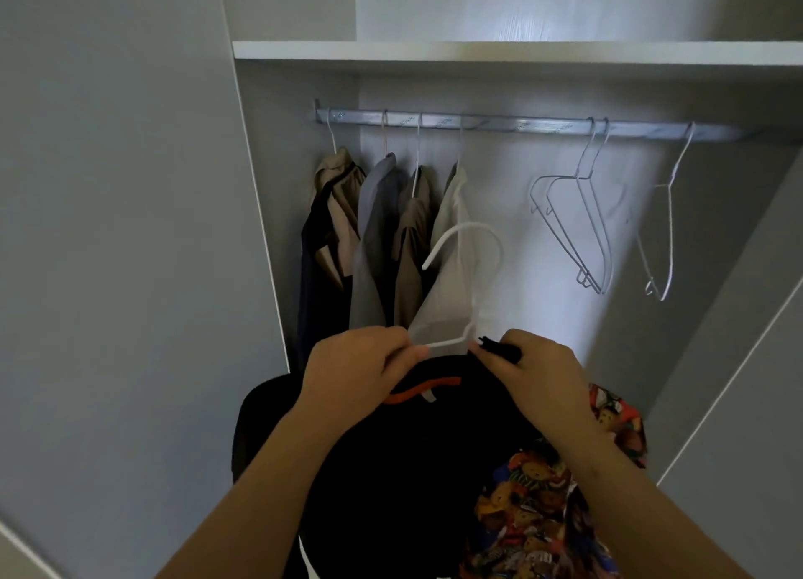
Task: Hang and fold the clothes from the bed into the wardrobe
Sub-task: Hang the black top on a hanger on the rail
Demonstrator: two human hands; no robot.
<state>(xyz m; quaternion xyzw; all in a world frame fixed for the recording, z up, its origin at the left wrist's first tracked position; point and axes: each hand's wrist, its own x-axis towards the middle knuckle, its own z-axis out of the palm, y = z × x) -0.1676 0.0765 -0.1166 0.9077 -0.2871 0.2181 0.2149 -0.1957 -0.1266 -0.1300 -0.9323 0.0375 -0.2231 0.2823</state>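
A single wide-angle view comes from a camera worn on the person's head. It faces straight into an open wardrobe (543, 252) from close in front, tilted a little downward. The hanging rail (478, 122) crosses the upper third of the view, with the shelf (478, 53) just above it, its underside showing. The wide lens makes the wardrobe's side panels lean outward. Both forearms enter from the bottom edge. The left hand (352, 370) and right hand (543, 374) meet near centre, closest to the lens, holding a white hanger (467, 224) and a black garment (413, 470).
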